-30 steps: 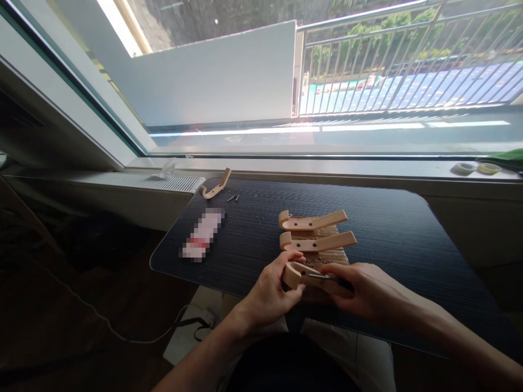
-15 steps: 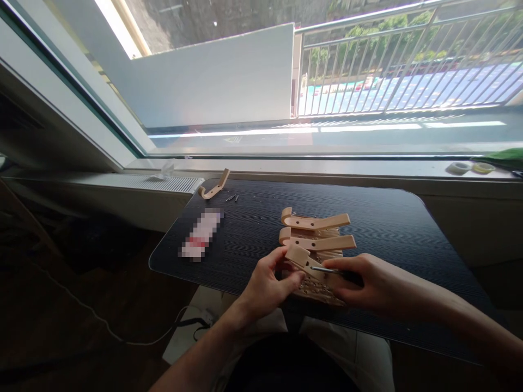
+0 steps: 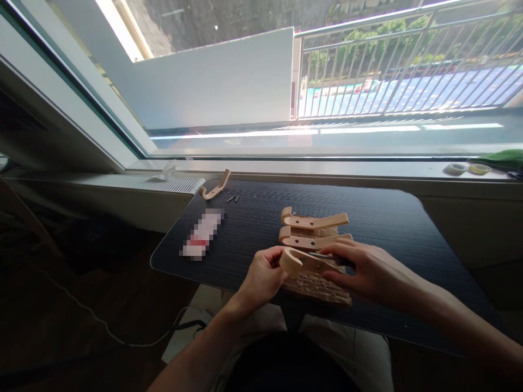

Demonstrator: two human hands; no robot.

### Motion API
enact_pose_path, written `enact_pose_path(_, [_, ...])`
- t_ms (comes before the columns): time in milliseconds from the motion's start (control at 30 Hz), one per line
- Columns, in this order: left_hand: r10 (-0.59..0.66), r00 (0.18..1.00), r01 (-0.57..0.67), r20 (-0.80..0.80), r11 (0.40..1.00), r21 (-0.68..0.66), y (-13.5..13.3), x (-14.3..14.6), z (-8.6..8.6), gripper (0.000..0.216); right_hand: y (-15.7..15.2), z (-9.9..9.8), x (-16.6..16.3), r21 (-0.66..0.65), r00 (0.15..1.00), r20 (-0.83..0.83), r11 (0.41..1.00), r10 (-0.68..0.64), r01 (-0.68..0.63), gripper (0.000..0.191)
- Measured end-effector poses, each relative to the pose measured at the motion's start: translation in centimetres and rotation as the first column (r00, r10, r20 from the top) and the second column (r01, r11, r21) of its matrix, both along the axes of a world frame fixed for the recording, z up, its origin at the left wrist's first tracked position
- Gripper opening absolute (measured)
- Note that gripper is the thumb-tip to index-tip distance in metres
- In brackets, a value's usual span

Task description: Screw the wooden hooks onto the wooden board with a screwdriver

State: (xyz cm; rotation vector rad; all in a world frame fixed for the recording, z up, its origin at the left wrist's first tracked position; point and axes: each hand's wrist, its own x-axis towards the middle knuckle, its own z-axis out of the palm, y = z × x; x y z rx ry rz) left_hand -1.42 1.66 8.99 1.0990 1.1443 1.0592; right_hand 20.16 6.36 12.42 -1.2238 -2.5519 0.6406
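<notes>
My left hand is closed on the curved end of a light wooden hook, holding it over a wooden board with rows of small holes. My right hand is closed round a thin dark tool with a metal shaft, laid against that hook. Two more wooden hooks sit fixed side by side on the far part of the board. The board lies on a dark ribbed table close to my lap.
A loose wooden hook and a few small screws lie at the table's far left. A white and red packet lies left of the board. Tape rolls rest on the window sill at the right. A cable trails on the floor.
Both hands have shifted the held hook a little farther from me, up toward the two fixed hooks, and more of the board's near end shows. The tool has stayed against the hook.
</notes>
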Motion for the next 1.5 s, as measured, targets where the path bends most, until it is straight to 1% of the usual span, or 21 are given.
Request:
enact_pose_path(100, [0.051, 0.999, -0.052, -0.011, 0.998, -0.018, 0.3, 0.3, -0.3, 0.024, -0.3, 0.4, -0.5, 0.087, 0.997, -0.065, 0.995, -0.049, 0.054, 0.022])
enact_pose_path(233, [0.064, 0.995, -0.063, -0.071, 0.998, 0.019, 0.5, 0.8, -0.4, 0.021, -1.2, 0.1, -2.1, 0.052, 0.992, -0.12, 0.998, 0.046, -0.04, 0.017])
enact_pose_path(267, [0.07, 0.994, -0.068, -0.079, 0.997, 0.026, 0.6, 0.9, -0.4, 0.019, -1.4, -0.2, -2.6, 0.057, 0.99, -0.132, 0.998, 0.048, -0.041, 0.015])
enact_pose_path(400, [0.089, 0.992, -0.087, -0.089, 0.996, 0.024, 0.5, 1.1, -0.4, 0.014, -1.6, -1.4, -3.8, 0.097, 0.986, -0.164, 0.995, -0.018, 0.034, 0.015])
enact_pose_path(500, [0.091, 0.987, -0.086, -0.132, 0.995, 0.048, 0.3, 1.3, -0.2, 0.012, -1.5, -1.5, -3.9, 0.107, 0.99, -0.143, 0.994, -0.023, 0.038, 0.014])
enact_pose_path(600, [0.144, 0.951, -0.1, -0.273, 0.98, 0.169, -0.1, 1.6, 0.1, 0.011, -1.6, -1.0, -3.5, 0.128, 0.993, -0.119, 0.991, -0.011, 0.026, 0.014])
enact_pose_path(700, [0.236, 0.869, -0.091, -0.435, 0.94, 0.329, -0.6, 2.1, 0.4, 0.012, -2.2, -0.5, -3.0, 0.161, 0.993, -0.12, 0.986, -0.018, 0.038, 0.014])
enact_pose_path(767, [0.25, 0.838, -0.061, -0.485, 0.926, 0.372, -0.7, 2.6, 0.5, 0.01, -2.6, -0.2, -2.9, 0.19, 0.994, -0.1, 0.98, -0.042, 0.06, 0.013])
enact_pose_path(833, [0.238, 0.827, -0.031, -0.51, 0.924, 0.38, -0.6, 3.0, 0.5, 0.009, -3.0, 0.1, -2.7, 0.186, 0.996, -0.085, 0.981, -0.038, 0.053, 0.012])
enact_pose_path(900, [0.24, 0.823, -0.031, -0.515, 0.924, 0.382, -0.5, 3.0, 0.6, 0.008, -3.2, 0.5, -2.1, 0.131, 0.99, -0.138, 0.991, -0.022, 0.04, 0.012])
enact_pose_path(933, [0.249, 0.83, -0.051, -0.499, 0.925, 0.377, -0.4, 2.7, 0.6, 0.009, -3.4, 0.7, -1.5, 0.093, 0.982, -0.185, 0.994, -0.045, 0.063, 0.012])
enact_pose_path(1000, [0.262, 0.867, -0.124, -0.423, 0.938, 0.325, -0.3, 1.9, 0.7, 0.01, -3.7, 0.9, 0.1, 0.011, 0.94, -0.285, 0.98, -0.188, 0.199, 0.013])
enact_pose_path(1033, [0.257, 0.894, -0.163, -0.367, 0.949, 0.268, -0.3, 1.4, 0.8, 0.007, -4.0, 0.9, 1.0, -0.025, 0.89, -0.326, 0.944, -0.32, 0.33, 0.015])
enact_pose_path(1067, [0.244, 0.921, -0.19, -0.304, 0.962, 0.195, -0.5, 0.9, 0.8, 0.004, -4.3, 0.7, 1.8, -0.062, 0.815, -0.374, 0.889, -0.443, 0.455, 0.016])
enact_pose_path(1100, [0.222, 0.944, -0.196, -0.245, 0.972, 0.127, -0.8, 0.5, 0.7, 0.007, -4.8, 0.4, 2.6, -0.122, 0.755, -0.407, 0.85, -0.514, 0.513, 0.019])
enact_pose_path(1167, [0.188, 0.971, -0.184, -0.148, 0.982, 0.038, -1.6, -0.1, 0.5, 0.016, -6.0, -0.7, 3.5, -0.288, 0.704, -0.474, 0.849, -0.529, 0.443, 0.024])
enact_pose_path(1267, [0.146, 0.988, -0.15, -0.053, 0.985, -0.083, -3.1, 0.3, -0.3, 0.022, -7.9, -2.6, 3.4, -0.419, 0.662, -0.499, 0.825, -0.559, 0.38, 0.031])
enact_pose_path(1333, [0.123, 0.992, -0.124, -0.014, 0.98, -0.157, -4.0, 1.0, -0.9, 0.023, -8.9, -3.7, 2.9, -0.509, 0.62, -0.485, 0.776, -0.617, 0.373, 0.03])
enact_pose_path(1400, [0.125, 0.992, -0.123, 0.002, 0.972, -0.199, -4.5, 1.5, -1.5, 0.024, -9.4, -4.4, 2.6, -0.579, 0.575, -0.46, 0.72, -0.676, 0.383, 0.029])
enact_pose_path(1433, [0.125, 0.992, -0.123, -0.002, 0.97, -0.209, -4.7, 1.5, -1.6, 0.026, -9.4, -4.7, 2.6, -0.597, 0.564, -0.45, 0.703, -0.692, 0.386, 0.029])
enact_pose_path(1500, [0.091, 0.996, -0.093, -0.018, 0.97, -0.224, -5.0, 1.3, -1.8, 0.034, -9.3, -5.1, 2.9, -0.602, 0.572, -0.439, 0.699, -0.693, 0.386, 0.03])
